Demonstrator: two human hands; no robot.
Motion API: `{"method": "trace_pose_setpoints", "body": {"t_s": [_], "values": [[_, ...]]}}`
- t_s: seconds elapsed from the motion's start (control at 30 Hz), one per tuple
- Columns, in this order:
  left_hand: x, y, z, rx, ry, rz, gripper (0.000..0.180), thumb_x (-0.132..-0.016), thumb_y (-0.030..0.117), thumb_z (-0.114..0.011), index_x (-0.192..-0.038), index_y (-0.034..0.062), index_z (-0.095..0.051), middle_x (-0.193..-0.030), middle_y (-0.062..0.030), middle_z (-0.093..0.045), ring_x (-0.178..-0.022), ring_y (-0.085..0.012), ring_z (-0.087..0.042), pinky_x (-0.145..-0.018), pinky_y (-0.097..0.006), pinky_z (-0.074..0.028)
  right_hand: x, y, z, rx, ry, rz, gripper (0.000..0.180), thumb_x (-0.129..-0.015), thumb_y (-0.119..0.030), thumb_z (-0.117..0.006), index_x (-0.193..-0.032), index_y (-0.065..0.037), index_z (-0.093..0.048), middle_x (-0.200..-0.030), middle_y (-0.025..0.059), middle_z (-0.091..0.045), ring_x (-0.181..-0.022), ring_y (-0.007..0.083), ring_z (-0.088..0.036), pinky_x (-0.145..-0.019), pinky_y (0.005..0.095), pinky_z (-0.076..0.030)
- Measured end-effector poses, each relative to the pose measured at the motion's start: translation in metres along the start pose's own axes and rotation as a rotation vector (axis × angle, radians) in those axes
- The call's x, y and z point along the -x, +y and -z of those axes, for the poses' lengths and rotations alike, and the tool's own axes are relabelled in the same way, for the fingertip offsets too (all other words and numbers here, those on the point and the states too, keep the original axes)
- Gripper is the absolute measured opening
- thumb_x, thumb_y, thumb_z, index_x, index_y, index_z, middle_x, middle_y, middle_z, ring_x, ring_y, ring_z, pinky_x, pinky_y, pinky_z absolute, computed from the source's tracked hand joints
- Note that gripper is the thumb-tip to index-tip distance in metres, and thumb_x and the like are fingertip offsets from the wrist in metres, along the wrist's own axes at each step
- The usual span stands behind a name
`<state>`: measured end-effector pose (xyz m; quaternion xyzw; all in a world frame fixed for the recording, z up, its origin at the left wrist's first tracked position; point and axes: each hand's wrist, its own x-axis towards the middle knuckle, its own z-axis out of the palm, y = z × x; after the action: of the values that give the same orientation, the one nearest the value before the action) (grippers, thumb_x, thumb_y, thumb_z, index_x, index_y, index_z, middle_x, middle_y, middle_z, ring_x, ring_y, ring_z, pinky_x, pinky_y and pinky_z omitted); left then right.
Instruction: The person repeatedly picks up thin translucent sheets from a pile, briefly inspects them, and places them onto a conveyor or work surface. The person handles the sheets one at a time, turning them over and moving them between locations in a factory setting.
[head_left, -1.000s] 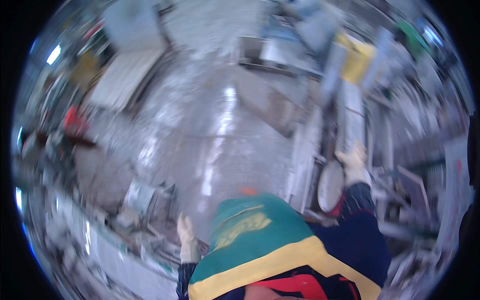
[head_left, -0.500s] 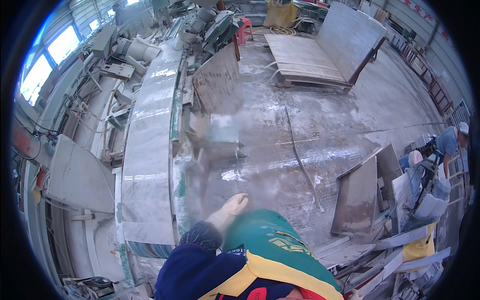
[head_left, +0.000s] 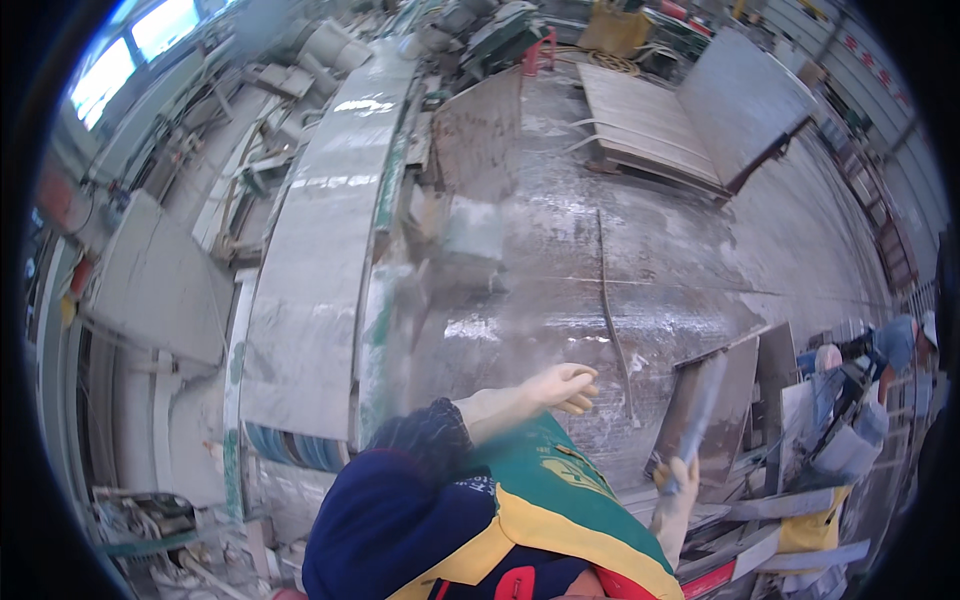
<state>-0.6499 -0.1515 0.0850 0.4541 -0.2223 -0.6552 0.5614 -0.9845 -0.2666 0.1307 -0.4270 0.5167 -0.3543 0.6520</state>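
Note:
My left hand, in a cream glove, reaches across the front of my green apron. Its fingers are loosely bent and apart, with nothing seen in them. Lower right, my right hand, also gloved, is closed around the lower end of a long pale strip. That strip points upward and is smeared by motion, so its exact kind does not show. Behind it lean brownish stone slabs, nearest to my right hand; I cannot tell whether strip and slabs touch.
A long conveyor belt runs along the left. Ahead, a pallet-like platform bears an upright slab. A thin hose or rod lies across the wet floor. At right, a co-worker bends near stacked offcuts.
My left hand has moved right and its fingers have loosened. My right hand has risen into view at the lower right, holding the pale strip. The view has shifted.

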Motion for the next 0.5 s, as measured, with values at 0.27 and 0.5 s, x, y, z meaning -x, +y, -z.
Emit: {"method": "trace_pose_setpoints", "body": {"t_s": [0.27, 0.5], "values": [[0.083, 0.027, -0.033, 0.379, 0.629, -0.448, 0.058, -0.103, 0.032, -0.063, -0.150, 0.0051, -0.042, -0.134, -0.0132, -0.061, -0.121, -0.0222, -0.061, -0.100, -0.040, -0.051, -0.002, -0.021, -0.221, 0.594, -0.898, 0.367, 0.084, -0.074, -0.014, -0.083, -0.150, -0.003, -0.050, -0.137, 0.0157, -0.062, -0.121, 0.0251, -0.060, -0.103, 0.0352, -0.047], [0.184, -0.006, 0.030, 0.610, 1.169, -1.001, 0.039, -0.103, 0.012, -0.057, -0.141, 0.0028, -0.050, -0.128, -0.0093, -0.062, -0.116, -0.0216, -0.061, -0.098, -0.038, -0.051, 0.080, -0.026, -0.356, 0.941, -1.583, 1.149, 0.074, -0.076, -0.028, -0.085, -0.141, -0.006, -0.059, -0.155, 0.0294, -0.042, -0.140, 0.0458, -0.044, -0.115, 0.0481, -0.039]]}}
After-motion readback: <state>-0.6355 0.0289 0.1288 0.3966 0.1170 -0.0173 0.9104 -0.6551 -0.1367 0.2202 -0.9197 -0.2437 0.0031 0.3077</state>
